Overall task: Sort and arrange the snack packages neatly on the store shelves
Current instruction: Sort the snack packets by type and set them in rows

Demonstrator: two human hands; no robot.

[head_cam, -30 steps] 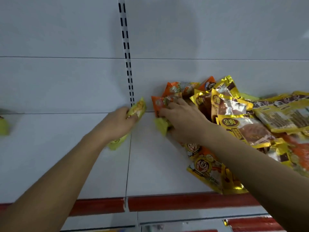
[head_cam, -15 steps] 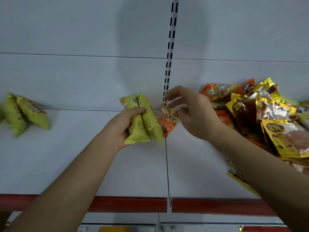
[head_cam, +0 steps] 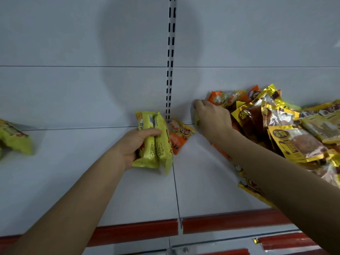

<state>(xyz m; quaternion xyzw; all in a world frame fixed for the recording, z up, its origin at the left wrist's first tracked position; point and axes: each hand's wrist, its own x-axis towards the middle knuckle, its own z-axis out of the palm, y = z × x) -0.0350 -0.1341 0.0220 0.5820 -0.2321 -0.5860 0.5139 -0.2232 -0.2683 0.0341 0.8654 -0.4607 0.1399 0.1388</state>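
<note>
A: What fills the picture, largest first?

B: A white shelf [head_cam: 77,181] with a red front strip [head_cam: 139,230], backed by white panels and a slotted upright [head_cam: 170,70] at 12 o'clock. At 3 o'clock lies a heap [head_cam: 287,133] of gold, yellow and orange packs, spilling toward 4 o'clock under the right forearm.

A: And the hands?

B: The left hand [head_cam: 134,146], near centre, has its fingers and thumb curled round two yellow packs [head_cam: 154,142], held upright side by side just above the shelf. The right hand [head_cam: 213,118], at 2 o'clock from it, reaches to the heap's left edge by the back panel. Its fingers curl downward over a sliver of yellow wrapper [head_cam: 197,119] showing below the thumb side; whether it truly has hold of that pack cannot be told.

A: Anything smaller?

B: One orange pack [head_cam: 179,137] lies flat just right of the held pair, at the foot of the upright, between the two hands. At 9 o'clock, well apart, more yellow packs [head_cam: 14,138] rest at the frame's edge.
</note>
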